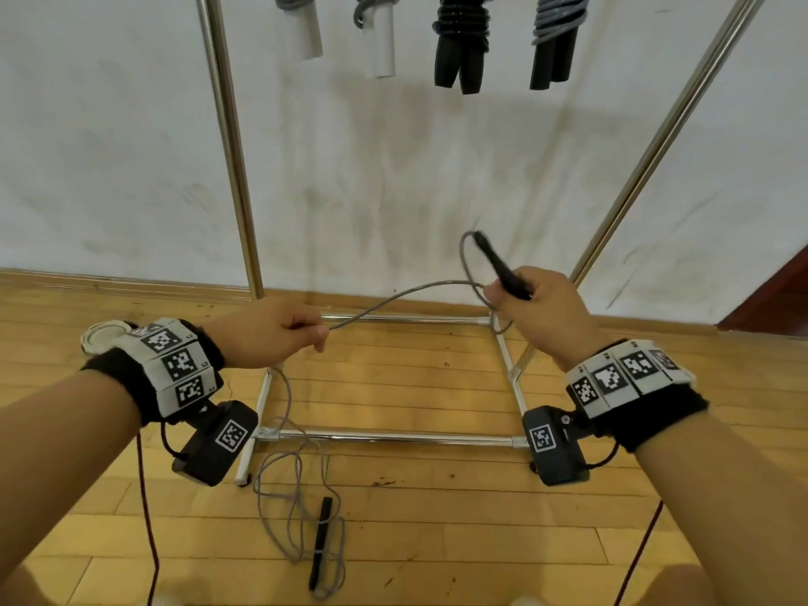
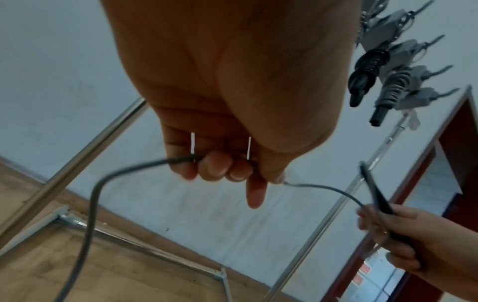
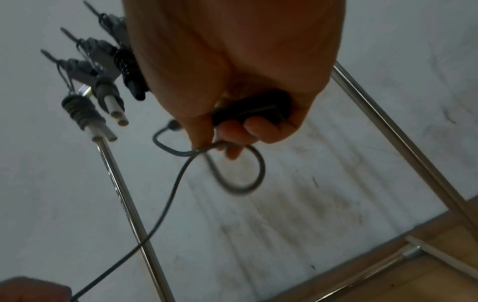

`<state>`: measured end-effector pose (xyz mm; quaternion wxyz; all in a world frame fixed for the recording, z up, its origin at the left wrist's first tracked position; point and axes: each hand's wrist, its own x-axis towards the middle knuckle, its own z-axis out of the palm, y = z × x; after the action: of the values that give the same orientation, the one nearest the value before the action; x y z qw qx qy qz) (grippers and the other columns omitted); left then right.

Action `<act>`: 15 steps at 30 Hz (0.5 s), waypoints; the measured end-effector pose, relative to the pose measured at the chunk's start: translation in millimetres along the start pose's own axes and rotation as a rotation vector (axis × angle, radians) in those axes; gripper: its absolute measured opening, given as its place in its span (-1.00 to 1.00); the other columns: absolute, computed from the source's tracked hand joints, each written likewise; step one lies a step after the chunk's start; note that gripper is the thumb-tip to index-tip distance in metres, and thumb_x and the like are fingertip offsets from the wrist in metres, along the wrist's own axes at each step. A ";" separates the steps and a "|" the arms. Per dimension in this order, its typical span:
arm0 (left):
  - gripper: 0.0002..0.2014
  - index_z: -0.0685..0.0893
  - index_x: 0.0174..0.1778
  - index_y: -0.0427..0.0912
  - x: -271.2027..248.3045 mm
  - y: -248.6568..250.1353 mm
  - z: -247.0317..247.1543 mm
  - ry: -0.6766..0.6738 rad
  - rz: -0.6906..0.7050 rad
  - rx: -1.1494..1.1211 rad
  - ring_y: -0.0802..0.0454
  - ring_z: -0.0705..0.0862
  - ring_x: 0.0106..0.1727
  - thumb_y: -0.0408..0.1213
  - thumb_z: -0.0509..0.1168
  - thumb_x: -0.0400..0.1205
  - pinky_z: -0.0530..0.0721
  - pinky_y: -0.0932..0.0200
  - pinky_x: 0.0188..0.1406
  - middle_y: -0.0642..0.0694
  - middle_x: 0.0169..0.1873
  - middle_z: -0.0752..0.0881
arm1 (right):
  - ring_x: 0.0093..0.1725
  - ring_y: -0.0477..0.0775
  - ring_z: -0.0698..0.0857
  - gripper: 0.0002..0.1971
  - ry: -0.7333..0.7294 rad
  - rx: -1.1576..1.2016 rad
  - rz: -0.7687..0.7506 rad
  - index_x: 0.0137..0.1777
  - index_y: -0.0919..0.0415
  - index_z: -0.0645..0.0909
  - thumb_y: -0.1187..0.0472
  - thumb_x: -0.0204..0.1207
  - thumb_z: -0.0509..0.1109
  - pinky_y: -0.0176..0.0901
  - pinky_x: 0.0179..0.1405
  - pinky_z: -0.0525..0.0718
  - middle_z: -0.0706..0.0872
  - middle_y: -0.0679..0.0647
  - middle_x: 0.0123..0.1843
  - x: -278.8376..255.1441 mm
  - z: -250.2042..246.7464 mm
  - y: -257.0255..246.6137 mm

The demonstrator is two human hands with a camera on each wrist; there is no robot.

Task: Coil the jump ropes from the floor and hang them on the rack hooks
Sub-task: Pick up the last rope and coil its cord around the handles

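Right hand (image 1: pixel 542 306) grips one slim black handle (image 1: pixel 503 269) of the grey jump rope (image 1: pixel 406 293) and pinches a small loop of cord against it; left hand (image 1: pixel 271 330), fingers curled, holds the cord farther along. Between the hands the thin round cord spans open air in front of the rack (image 1: pixel 384 437). From the left hand it drops to loose coils on the wooden floor (image 1: pixel 437 518), just before the rack's front base bar, beside the second black handle (image 1: pixel 322 540). Four coiled ropes (image 1: pixel 461 28) hang above, two white-handled, two black-handled. The rack's chrome uprights are well apart.
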<state>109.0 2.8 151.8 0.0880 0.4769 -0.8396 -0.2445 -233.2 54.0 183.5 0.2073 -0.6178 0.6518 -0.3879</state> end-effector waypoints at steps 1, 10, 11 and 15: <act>-0.72 0.74 -0.18 0.16 1.5 3.8 0.7 0.007 0.005 0.025 0.23 0.58 -0.47 0.00 0.16 0.75 0.44 0.36 -0.40 0.06 -0.49 0.64 | -0.29 -0.08 0.65 -0.86 0.002 -0.034 0.042 -0.10 0.02 0.66 -0.01 0.54 0.48 -0.20 -0.34 0.54 0.71 -0.04 -0.21 0.3 4.3 4.0; -0.69 0.77 -0.06 0.13 5.8 55.0 14.1 -0.048 0.115 0.080 0.24 0.57 -0.55 0.04 0.13 0.76 0.53 0.23 -0.43 0.19 -0.58 0.64 | -0.38 -0.19 0.62 -0.86 -0.150 0.178 0.009 -0.09 -0.03 0.73 0.23 0.44 0.55 -0.37 -0.41 0.59 0.69 -0.13 -0.23 -14.8 44.4 -23.0; -0.70 0.75 -0.12 0.15 5.2 60.6 14.2 -0.015 0.131 0.070 0.21 0.59 -0.52 0.03 0.13 0.76 0.54 0.20 -0.42 0.14 -0.57 0.63 | -0.29 -0.24 0.67 -0.80 -0.178 0.139 -0.061 -0.08 -0.11 0.73 0.24 0.42 0.56 -0.43 -0.33 0.60 0.71 -0.17 -0.16 -18.1 49.4 -27.9; -0.68 0.68 -0.26 0.07 -0.1 71.4 10.9 0.092 0.120 -0.157 0.12 0.71 -0.51 -0.03 0.14 0.76 0.64 0.29 -0.49 0.03 -0.52 0.70 | -0.18 -0.18 0.67 -0.87 -0.272 -0.018 -0.199 -0.08 -0.21 0.68 0.07 0.47 0.54 -0.32 -0.22 0.57 0.70 -0.12 -0.10 -29.2 65.0 -42.0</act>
<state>50.8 36.8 177.7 0.1778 0.4281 -0.8401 -0.2817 -153.0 68.7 169.5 0.2486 -0.7279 0.5567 -0.3137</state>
